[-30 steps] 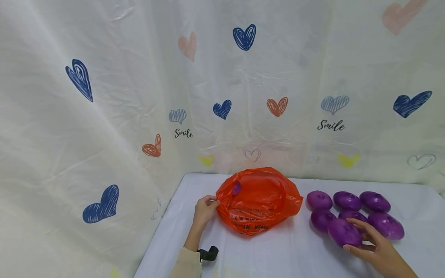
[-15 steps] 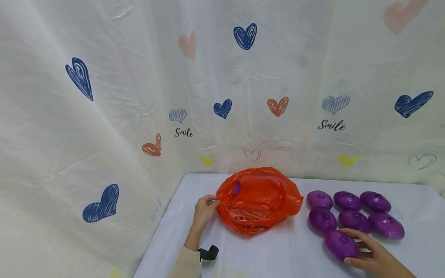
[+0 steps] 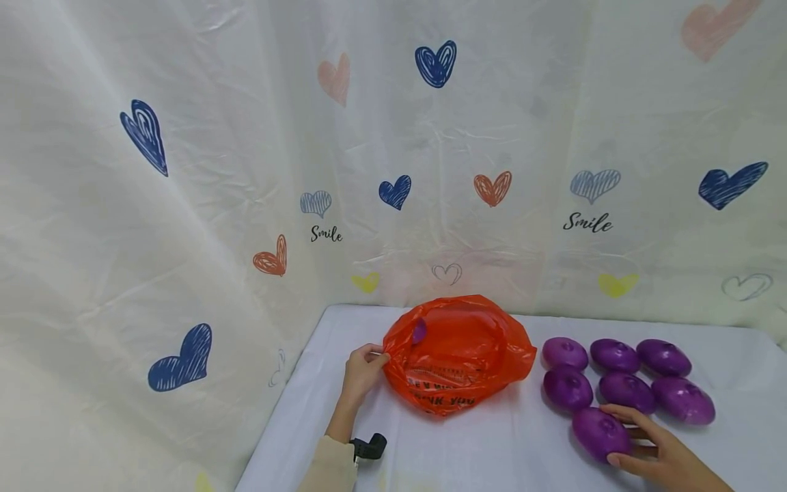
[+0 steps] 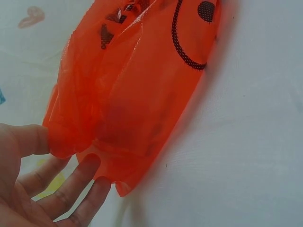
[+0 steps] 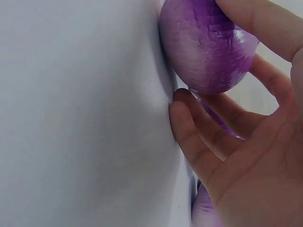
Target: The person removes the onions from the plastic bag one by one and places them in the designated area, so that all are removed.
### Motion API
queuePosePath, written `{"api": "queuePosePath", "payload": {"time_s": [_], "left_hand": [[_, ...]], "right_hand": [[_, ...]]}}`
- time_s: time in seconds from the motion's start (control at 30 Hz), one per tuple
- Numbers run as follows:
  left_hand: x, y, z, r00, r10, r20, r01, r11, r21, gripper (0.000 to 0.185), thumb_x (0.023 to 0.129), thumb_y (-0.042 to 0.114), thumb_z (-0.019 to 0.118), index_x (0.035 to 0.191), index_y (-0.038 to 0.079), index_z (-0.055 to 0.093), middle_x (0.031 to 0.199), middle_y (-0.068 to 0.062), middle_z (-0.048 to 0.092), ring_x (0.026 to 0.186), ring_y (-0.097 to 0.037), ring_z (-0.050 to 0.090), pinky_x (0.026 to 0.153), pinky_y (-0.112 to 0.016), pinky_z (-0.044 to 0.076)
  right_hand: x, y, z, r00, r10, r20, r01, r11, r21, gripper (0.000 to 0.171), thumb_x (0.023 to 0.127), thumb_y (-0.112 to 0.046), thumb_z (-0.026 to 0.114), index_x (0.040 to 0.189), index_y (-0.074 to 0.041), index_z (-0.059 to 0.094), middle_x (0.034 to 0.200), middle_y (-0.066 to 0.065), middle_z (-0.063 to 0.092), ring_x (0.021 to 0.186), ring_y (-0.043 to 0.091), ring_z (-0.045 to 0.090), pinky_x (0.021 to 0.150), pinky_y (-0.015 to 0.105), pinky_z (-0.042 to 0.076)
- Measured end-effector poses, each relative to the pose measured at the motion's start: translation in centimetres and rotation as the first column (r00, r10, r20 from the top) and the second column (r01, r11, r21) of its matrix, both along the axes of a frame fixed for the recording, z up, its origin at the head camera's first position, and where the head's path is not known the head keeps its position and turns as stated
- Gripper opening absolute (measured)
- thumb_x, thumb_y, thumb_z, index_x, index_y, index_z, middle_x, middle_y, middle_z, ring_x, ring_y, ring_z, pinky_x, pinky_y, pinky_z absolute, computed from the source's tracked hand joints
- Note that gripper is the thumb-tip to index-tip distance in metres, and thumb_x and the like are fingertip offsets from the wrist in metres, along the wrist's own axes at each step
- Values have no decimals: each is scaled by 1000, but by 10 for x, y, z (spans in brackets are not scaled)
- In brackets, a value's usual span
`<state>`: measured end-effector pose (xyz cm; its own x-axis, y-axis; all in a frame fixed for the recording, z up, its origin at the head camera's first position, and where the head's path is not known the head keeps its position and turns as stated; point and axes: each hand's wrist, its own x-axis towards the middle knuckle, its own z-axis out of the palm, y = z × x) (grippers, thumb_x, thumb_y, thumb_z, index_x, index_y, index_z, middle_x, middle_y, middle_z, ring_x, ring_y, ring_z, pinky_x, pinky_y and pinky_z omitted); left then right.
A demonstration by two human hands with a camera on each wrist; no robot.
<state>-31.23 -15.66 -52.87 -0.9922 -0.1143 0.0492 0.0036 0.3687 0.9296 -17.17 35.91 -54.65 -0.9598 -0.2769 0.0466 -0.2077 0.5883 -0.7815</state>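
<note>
My left hand [image 3: 363, 374] pinches the left edge of a red plastic bag [image 3: 439, 400], which lies with its mouth wide and black lettering on its front. In the left wrist view, the thumb and fingertips [image 4: 90, 165] hold the bag's crumpled rim. One purple piece [image 3: 419, 332] shows at the bag's left side. On the right, my right hand [image 3: 652, 447] grips a glossy purple onion [image 3: 601, 434] between thumb and fingers. The right wrist view has this onion [image 5: 208, 47] low against the white cloth. Its upper side comes right up to another onion [image 3: 567, 389].
Behind the gripped onion several more purple onions [image 3: 626, 392] sit in two rows on the white-covered table [image 3: 492, 451]. A pale curtain [image 3: 522, 123] printed with hearts hangs behind and to the left. A black strap device [image 3: 370, 447] is on the left wrist.
My right hand has brought its onion down toward the table's front, away from the rows it overlapped. The neighbouring onion has shifted slightly left. My left hand and the bag stay put.
</note>
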Motion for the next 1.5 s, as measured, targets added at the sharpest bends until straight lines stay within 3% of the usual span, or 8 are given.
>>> {"api": "queuePosePath", "payload": {"time_s": [0.3,0.43,0.57,0.8,0.9,1.17,1.3,1.5], "left_hand": [[0,0,-1,1000,1,-9,-1,1000,-3,18,93,17,70,105,5,73,91,-12,74,80,-24,68,68,-32,55],[1,1,1,1000,-2,-11,2,1000,-2,17,94,17,69,105,4,73,91,-12,75,81,-24,68,69,-32,56],[2,2,2,1000,-4,-2,4,1000,2,17,94,16,69,105,4,73,90,-12,74,81,-25,67,69,-31,55],[0,0,1,1000,-4,-2,4,1000,4,17,95,18,68,106,5,73,92,-11,74,82,-24,68,69,-29,56],[-1,0,0,1000,-4,-1,4,1000,6,17,95,18,69,106,6,73,91,-11,74,81,-24,68,69,-29,55],[0,0,-1,1000,-5,-10,5,1000,4,18,94,19,69,105,5,73,90,-10,74,80,-25,67,66,-27,53],[0,0,-1,1000,0,-7,0,1000,-1,18,94,19,69,105,5,73,90,-10,74,80,-24,67,66,-26,53],[-1,1,0,1000,1,8,-1,1000,5,18,94,19,69,106,6,73,91,-10,74,79,-21,66,66,-27,54]], "right_hand": [[1,2,9,992,-37,120,34,999,31,63,98,-23,68,151,-5,39,120,-49,34,102,-16,51,79,21,53],[4,1,17,998,-51,-24,52,997,60,59,96,-18,70,148,-4,44,125,-46,40,102,-15,53,74,21,51],[3,-6,33,980,-75,-183,97,989,112,56,94,-18,74,143,-6,50,129,-44,41,105,-19,50,72,20,51],[-10,-44,75,884,-66,-462,83,996,16,52,84,0,79,132,-6,60,124,-36,55,108,-20,52,82,3,46],[-18,-69,91,876,-67,-479,66,998,-18,46,85,0,79,128,-10,63,119,-32,59,105,-17,55,84,2,45],[-42,-147,104,899,-43,-437,21,998,-54,34,90,-12,78,121,-14,65,113,2,71,99,-2,63,84,14,54],[-57,-186,95,927,-9,-374,-10,999,-48,34,91,-21,78,121,-18,65,115,-1,70,102,10,65,86,27,58],[-86,-229,81,986,28,-166,-41,996,-79,44,92,-29,77,128,-12,60,125,6,66,114,31,64,95,46,57]]}}
